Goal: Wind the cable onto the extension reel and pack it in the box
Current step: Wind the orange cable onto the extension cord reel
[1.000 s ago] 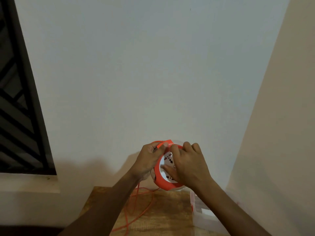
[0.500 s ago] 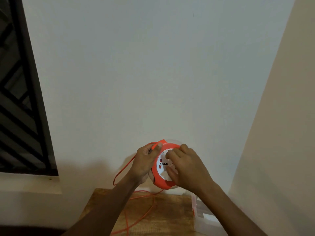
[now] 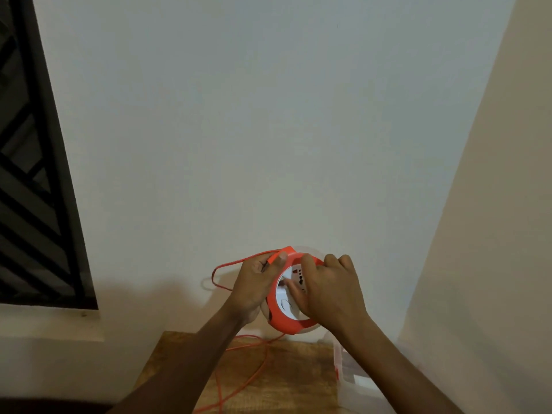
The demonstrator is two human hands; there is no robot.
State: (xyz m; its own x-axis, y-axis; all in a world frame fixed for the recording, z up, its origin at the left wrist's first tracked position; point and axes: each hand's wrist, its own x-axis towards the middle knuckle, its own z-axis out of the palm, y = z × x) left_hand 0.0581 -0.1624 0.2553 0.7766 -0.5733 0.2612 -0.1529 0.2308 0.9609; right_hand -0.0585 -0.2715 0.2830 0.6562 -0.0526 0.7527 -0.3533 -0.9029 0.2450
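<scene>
Head view shows the left hand [image 3: 254, 286] gripping the reel [image 3: 286, 306] above the surface [image 3: 298, 380], seemingly steadying it, while right-hand fingers [image 3: 307, 264] press its face, apparently winding in cable [image 3: 248, 380].

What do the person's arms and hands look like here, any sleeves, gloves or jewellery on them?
Both are bare. The left hand and right hand wear no gloves, and no rings show on the visible fingers. Both forearms are uncovered from the wrist down to the bottom edge of the picture: no sleeve, cuff, watch or bracelet appears anywhere along them. The dim light could hide small details.
</scene>
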